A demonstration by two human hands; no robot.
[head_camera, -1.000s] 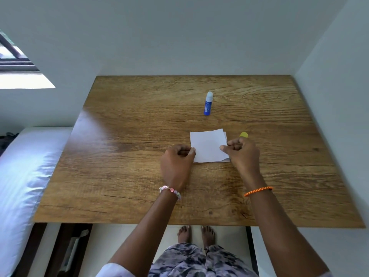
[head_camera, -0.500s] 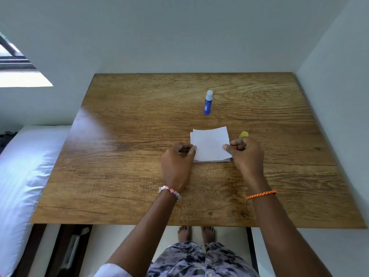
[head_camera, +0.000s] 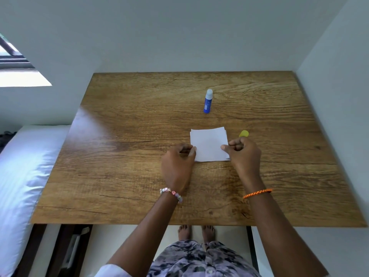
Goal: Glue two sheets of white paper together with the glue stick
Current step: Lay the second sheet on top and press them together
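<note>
White paper sheets (head_camera: 208, 143) lie stacked flat on the wooden table (head_camera: 139, 156), near the middle, slightly right. Edges are not quite aligned: a second sheet's edge shows along the far and right sides. Left hand (head_camera: 176, 166) sits at the stack's left edge, fingers curled, thumb and forefinger tip touching the paper edge; looks like a pinch on the stack. Right hand (head_camera: 244, 154) sits at the right edge, fingers curled in, thumb tip on top of the paper, pinching that side. Both wrists are low over the table.

Glue stick (head_camera: 207, 100), blue body with a pale tip, stands upright farther back on the table, well apart from the paper, untouched. Yellow cap (head_camera: 243, 133) lies on the table just beyond the right hand's knuckles, near the stack's right edge, not touching it.

Beaded bracelet (head_camera: 171, 193) on the left wrist, orange braided band (head_camera: 257, 193) on the right. Bed (head_camera: 22, 176) with white sheet lies left of the table. Bare feet (head_camera: 196, 231) show below the table's near edge. Window (head_camera: 12, 56) at upper left.
</note>
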